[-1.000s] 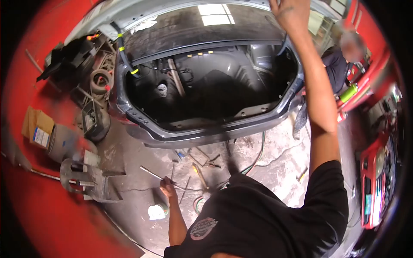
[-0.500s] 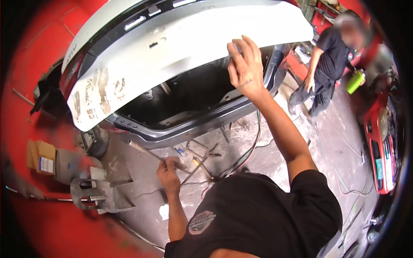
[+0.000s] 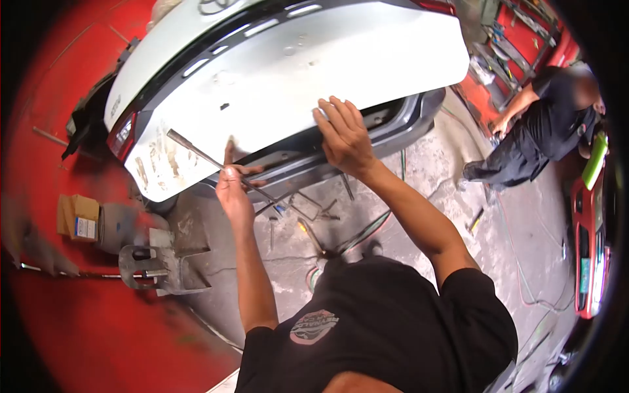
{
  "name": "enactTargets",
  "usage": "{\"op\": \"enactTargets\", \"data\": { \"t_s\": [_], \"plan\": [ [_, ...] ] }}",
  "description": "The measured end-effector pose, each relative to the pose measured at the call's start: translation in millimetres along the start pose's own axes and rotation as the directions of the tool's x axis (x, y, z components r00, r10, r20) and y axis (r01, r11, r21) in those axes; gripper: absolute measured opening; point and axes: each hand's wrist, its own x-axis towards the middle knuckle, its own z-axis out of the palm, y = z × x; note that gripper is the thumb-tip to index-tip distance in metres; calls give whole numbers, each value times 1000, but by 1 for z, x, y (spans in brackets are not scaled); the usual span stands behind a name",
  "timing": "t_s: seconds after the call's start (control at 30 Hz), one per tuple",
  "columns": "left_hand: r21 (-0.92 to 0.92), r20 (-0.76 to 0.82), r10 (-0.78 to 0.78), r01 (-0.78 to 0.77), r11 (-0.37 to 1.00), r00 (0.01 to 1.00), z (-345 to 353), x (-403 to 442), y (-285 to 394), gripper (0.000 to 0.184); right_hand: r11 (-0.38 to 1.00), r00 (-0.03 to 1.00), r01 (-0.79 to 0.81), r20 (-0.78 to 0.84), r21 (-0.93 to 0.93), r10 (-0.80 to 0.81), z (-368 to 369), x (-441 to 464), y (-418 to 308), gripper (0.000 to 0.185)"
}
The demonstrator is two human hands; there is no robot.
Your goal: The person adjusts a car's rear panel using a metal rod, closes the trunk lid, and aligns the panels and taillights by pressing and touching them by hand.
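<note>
A white car trunk lid [image 3: 275, 85] stands partly raised, with brown smudges on its left lower part. My left hand [image 3: 232, 190] is closed around a long thin metal bar [image 3: 203, 156] with a thicker, socket-like end pointing up and left. One finger reaches toward the lid's lower edge. My right hand [image 3: 344, 134] rests on the lid near that edge, its fingers stretched out and no tool in it. Below the lid, the dark trunk opening and grey bumper [image 3: 406, 134] show in part.
Several thin metal rods [image 3: 314, 208] and hoses [image 3: 367, 232] lie on the concrete floor. At left are a cardboard box [image 3: 78, 217] and a metal bracket [image 3: 173, 265]. A person in dark clothes [image 3: 550, 128] stands at right, near a red car part [image 3: 583, 249].
The trunk lid has come down, narrowing the opening. My right hand moved down and left with it. My left hand rose with the metal bar to the lid's edge. The other person shifted right.
</note>
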Motion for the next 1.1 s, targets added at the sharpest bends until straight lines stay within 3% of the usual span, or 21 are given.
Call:
{"op": "enactTargets", "data": {
  "t_s": [0.07, 0.2, 0.33, 0.47, 0.57, 0.67, 0.83, 0.93, 1.0, 1.1],
  "plan": [
    [-21, -27, -98, 97, 995, 995, -5, 1, 2, 38, 1000, 1000, 15, 16, 15, -16, 0, 7, -1, 48],
    [111, -18, -121, 122, 986, 992, -4, -1, -6, 39, 1000, 1000, -5, 1, 19, 5, 7, 4, -1, 43],
    [184, -1, -172, 169, 968, 985, -11, -1, -15, 42, 996, 996, -71, 64, 56, 67, 12, 1, -5, 51],
    [125, -57, -264, 269, 955, 963, -8, -2, -8, 40, 999, 994, -34, 108, 23, 31, 15, 1, -5, 48],
    [141, 4, -252, 248, 958, 968, -27, -2, -25, 39, 999, 985, 8, 172, 43, -15, 15, 2, 2, 42],
    [110, 48, -266, 259, 959, 963, -25, -6, -20, 53, 998, 983, 34, 177, 46, -41, 12, 1, 3, 41],
    [85, 54, -302, 297, 951, 952, -34, -4, -36, 35, 999, 983, 30, 180, 16, -33, 12, 20, 1, 39],
    [70, 109, -300, 293, 953, 948, -35, -4, -38, 55, 999, 987, 48, 156, -25, -44, 15, 30, -2, 33],
    [90, 98, -312, 303, 949, 945, -37, -6, -46, 32, 998, 983, 53, 177, -33, -46, 15, 33, -1, 32],
    [121, 112, -242, 228, 966, 964, -39, -7, -51, 24, 998, 953, 27, 304, -64, -6, 13, 45, -2, 28]
  ]
}}
